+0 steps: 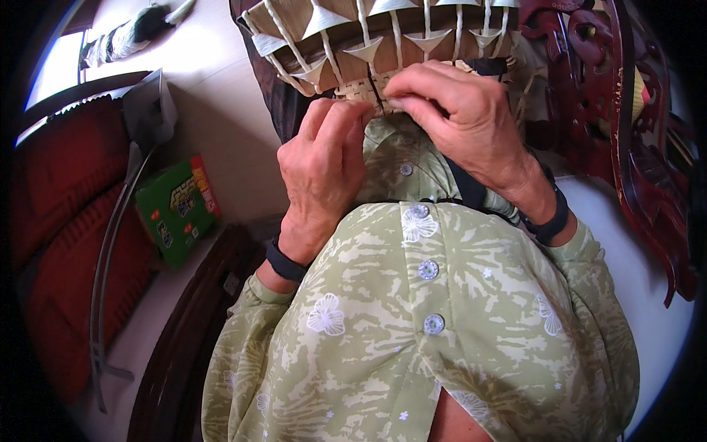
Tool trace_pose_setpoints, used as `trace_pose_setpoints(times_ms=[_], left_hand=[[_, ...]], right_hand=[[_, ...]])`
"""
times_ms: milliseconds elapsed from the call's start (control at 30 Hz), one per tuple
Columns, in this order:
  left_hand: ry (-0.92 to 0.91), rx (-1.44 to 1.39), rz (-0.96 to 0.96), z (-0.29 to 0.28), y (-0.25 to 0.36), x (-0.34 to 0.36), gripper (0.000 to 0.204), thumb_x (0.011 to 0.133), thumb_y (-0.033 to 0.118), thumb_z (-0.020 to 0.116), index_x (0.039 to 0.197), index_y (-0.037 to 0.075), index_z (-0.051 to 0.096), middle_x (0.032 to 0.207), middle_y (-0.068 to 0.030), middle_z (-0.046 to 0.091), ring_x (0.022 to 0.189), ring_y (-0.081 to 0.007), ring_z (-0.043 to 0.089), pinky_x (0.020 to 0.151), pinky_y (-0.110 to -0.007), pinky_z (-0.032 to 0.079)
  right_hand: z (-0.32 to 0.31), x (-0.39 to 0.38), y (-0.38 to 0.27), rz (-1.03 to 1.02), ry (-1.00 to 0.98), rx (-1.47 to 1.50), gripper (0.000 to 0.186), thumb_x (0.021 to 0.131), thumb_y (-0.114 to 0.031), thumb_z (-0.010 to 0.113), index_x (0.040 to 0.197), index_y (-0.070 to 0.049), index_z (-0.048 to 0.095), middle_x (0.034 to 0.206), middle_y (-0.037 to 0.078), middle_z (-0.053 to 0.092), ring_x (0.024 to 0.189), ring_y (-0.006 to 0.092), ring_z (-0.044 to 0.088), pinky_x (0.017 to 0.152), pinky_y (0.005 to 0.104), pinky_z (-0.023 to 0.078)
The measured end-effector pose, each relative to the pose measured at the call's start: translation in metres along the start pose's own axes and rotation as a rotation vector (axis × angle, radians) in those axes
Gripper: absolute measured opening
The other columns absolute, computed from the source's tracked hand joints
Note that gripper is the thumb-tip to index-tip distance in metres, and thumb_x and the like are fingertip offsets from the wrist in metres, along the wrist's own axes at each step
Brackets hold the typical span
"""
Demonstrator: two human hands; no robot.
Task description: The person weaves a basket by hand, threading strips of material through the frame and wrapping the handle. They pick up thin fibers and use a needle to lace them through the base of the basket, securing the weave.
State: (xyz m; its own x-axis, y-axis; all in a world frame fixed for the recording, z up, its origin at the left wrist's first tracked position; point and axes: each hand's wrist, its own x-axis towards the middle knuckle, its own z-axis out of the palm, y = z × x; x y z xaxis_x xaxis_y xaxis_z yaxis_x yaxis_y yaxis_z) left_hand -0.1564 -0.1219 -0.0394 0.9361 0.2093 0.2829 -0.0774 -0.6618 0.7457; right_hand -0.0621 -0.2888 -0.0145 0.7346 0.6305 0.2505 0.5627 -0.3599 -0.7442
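Across the top of the head view, in front of me, is a woven piece of pale plant strips (398, 28), with twisted cords and folded triangular points along its side. Its lower edge is a tight check weave (358, 90), crossed by a thin dark strip. My left hand (324, 158) is closed at this edge, thumb and fingers pinched together. From the right, my right hand (460, 110) meets the same edge with thumb and forefinger pinched. The fingertips partly hide the strip ends. Below the weave lies the pale green patterned cloth of my clothing (401, 147).
A maroon carved wooden chair (622, 110) stands close on the right. At left are a green box (177, 210), a bent metal stand (121, 221) and red ribbed furniture (70, 184). Dark polished wood (195, 317) runs near my left arm. A black-and-white furry shape (132, 35) lies at far left.
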Motion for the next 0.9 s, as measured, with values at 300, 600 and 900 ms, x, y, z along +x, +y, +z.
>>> trace_pose_setpoints(times_ms=[300, 600, 900], left_hand=[[0.001, -0.035, 0.044, 0.001, -0.004, -0.002, 0.022, 0.081, -0.008, 0.067, 0.096, 0.009, 0.069, 0.082, -0.0071, 0.062, 0.065, -0.0267, 0.064, 0.056, -0.035, 0.052], [-0.003, -0.161, -0.025, 0.002, -0.009, -0.001, 0.022, 0.085, -0.017, 0.054, 0.096, -0.001, 0.064, 0.084, -0.0078, 0.061, 0.060, -0.0146, 0.063, 0.053, -0.027, 0.049], [0.087, -0.104, -0.008, 0.004, -0.003, 0.001, 0.017, 0.082, -0.007, 0.068, 0.093, 0.005, 0.063, 0.076, -0.0096, 0.058, 0.061, -0.0278, 0.061, 0.054, -0.035, 0.048]], right_hand=[[0.002, 0.010, 0.001, -0.053, -0.146, -0.091, 0.018, 0.082, -0.001, 0.070, 0.098, -0.009, 0.072, 0.083, 0.010, 0.068, 0.077, 0.0295, 0.068, 0.066, 0.0355, 0.054], [0.007, 0.008, -0.001, -0.149, -0.099, -0.352, 0.024, 0.078, 0.000, 0.069, 0.096, -0.015, 0.073, 0.071, 0.005, 0.058, 0.067, 0.0273, 0.064, 0.059, 0.0367, 0.052], [0.025, 0.004, 0.009, -0.415, 0.115, -0.327, 0.024, 0.076, -0.005, 0.071, 0.100, -0.005, 0.068, 0.077, 0.006, 0.058, 0.065, 0.0218, 0.065, 0.053, 0.0327, 0.051]])
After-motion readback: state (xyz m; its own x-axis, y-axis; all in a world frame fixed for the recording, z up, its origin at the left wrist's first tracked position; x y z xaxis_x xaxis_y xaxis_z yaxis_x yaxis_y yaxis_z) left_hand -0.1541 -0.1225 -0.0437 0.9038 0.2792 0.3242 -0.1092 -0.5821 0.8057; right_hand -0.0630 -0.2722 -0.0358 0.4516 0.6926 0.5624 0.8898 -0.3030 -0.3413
